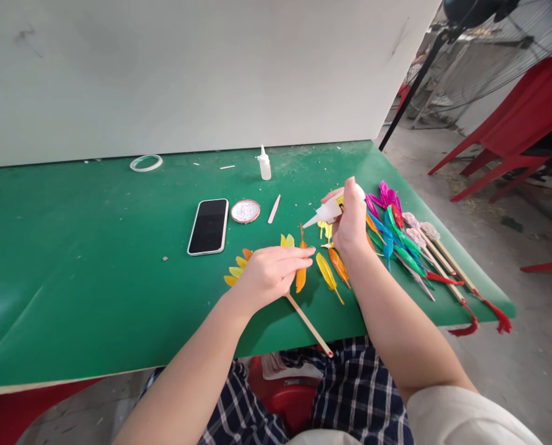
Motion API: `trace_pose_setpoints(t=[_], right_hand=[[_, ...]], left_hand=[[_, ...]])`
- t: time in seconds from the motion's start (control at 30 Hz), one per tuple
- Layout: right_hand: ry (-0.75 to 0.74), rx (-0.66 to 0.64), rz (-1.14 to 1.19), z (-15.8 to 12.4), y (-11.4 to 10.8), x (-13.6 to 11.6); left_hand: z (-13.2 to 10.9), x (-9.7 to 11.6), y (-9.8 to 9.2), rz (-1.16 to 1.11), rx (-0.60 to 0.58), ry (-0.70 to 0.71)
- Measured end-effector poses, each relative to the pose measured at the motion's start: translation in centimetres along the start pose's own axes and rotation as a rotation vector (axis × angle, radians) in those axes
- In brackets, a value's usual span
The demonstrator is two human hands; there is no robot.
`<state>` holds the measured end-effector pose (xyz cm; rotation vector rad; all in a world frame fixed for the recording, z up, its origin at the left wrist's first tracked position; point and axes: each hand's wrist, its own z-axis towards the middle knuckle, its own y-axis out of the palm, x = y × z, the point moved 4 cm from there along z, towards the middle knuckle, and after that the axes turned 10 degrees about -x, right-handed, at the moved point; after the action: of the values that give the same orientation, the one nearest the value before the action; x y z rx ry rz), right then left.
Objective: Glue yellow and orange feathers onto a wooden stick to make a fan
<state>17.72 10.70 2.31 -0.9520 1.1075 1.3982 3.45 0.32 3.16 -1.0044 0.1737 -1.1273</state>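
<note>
My right hand [350, 222] is closed round a white glue bottle [324, 214], whose nozzle points down and left over loose feathers. My left hand [269, 272] lies flat, fingers stretched out, pressing on a small fan of yellow and orange feathers [236, 269] fixed to a thin wooden stick [309, 324] that reaches past the table's front edge. An orange feather [300, 272] sits at my left fingertips. A yellow feather [326, 275] and another orange feather [339, 267] lie between my two hands.
A black phone [208, 225] lies on the green table [94, 259], beside a round lid [245, 211] and a pink stick [274, 208]. A second glue bottle [264, 164] and tape ring [146, 162] stand farther back. Several colourful feather fans [405, 247] lie at right.
</note>
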Motion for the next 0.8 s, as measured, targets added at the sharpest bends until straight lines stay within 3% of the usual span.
trace_pose_setpoints(t=[0.8], right_hand=[[0.006, -0.084, -0.027, -0.26, 0.29, 0.24]], left_hand=[[0.03, 0.09, -0.08, 0.011, -0.005, -0.004]])
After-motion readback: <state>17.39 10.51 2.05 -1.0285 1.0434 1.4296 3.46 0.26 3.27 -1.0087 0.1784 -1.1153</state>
